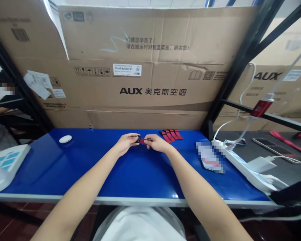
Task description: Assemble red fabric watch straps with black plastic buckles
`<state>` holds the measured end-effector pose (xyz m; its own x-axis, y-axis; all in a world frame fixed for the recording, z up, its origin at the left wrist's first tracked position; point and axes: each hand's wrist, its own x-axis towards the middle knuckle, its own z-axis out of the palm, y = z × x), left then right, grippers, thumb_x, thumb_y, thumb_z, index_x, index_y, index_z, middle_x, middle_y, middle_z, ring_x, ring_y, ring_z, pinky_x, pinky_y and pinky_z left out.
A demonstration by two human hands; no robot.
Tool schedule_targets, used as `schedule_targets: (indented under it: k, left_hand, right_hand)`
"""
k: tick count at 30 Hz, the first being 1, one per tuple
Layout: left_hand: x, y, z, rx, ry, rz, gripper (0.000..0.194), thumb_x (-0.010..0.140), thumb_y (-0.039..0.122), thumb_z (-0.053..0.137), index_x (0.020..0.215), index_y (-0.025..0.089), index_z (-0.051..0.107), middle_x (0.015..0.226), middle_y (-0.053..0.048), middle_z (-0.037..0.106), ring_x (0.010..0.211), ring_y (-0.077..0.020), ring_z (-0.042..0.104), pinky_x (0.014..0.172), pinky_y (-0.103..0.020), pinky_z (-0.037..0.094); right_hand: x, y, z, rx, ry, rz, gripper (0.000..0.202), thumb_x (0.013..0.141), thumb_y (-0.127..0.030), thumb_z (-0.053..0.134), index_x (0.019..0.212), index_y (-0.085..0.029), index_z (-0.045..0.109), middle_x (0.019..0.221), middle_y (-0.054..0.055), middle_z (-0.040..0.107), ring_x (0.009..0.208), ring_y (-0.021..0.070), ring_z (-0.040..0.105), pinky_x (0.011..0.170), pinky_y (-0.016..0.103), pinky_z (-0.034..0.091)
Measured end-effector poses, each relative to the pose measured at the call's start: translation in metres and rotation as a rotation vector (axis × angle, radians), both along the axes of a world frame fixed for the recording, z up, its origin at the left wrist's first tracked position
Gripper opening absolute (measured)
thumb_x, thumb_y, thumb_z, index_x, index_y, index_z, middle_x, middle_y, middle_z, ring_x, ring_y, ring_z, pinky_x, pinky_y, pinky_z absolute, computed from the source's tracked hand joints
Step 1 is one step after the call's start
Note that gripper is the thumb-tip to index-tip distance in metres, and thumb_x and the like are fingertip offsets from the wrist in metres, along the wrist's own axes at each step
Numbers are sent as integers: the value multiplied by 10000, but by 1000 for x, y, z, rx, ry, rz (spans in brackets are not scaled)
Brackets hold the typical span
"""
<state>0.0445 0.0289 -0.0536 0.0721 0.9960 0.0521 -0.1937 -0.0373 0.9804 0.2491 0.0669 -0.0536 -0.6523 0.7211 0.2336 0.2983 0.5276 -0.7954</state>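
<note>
Evidently in hand: small red-and-black piece (142, 141), above the worktop (140, 177), centre, toward its far edge. Left hand (126, 143): fingertips pinched on the black end. Right hand (156, 143): pinched on the red end. Step, by judgement: two-handed fine handling; next move calls for steady opposed pinches. Red-and-black strips (173, 135): fanned near far edge, right of centre. Hidden: piece's ends, under fingers; one part or two, cannot tell.
</note>
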Motion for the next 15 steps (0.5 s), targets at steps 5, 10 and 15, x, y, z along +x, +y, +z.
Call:
schedule_targets:
  k: [5,10,15]
  left_hand:
    - [9,-7,1,-39,-38,-21,182,741,137,745,917,122,704,854,-75,713,770,-159,684,691,-267,575]
    - [15,-9,-2,-55,-67,57,207,696,27,716,877,119,674,801,-58,711,723,-133,679,726,-264,564]
    - [15,-10,1,-8,27,-38,229,676,91,753,867,134,633,852,-68,708,766,-163,688,789,-338,565]
  right_hand:
    - [-3,0,-1,-15,40,79,171,860,-329,513,775,-190,566,645,-27,583,581,115,469,584,242,342]
    - [-12,-1,-7,-180,318,-12,138,791,-310,585,886,-212,566,769,-35,547,695,125,478,666,246,365]
    - [-26,-9,-10,-209,434,29,176,761,-321,642,897,-214,612,877,-10,573,813,147,514,744,264,382]
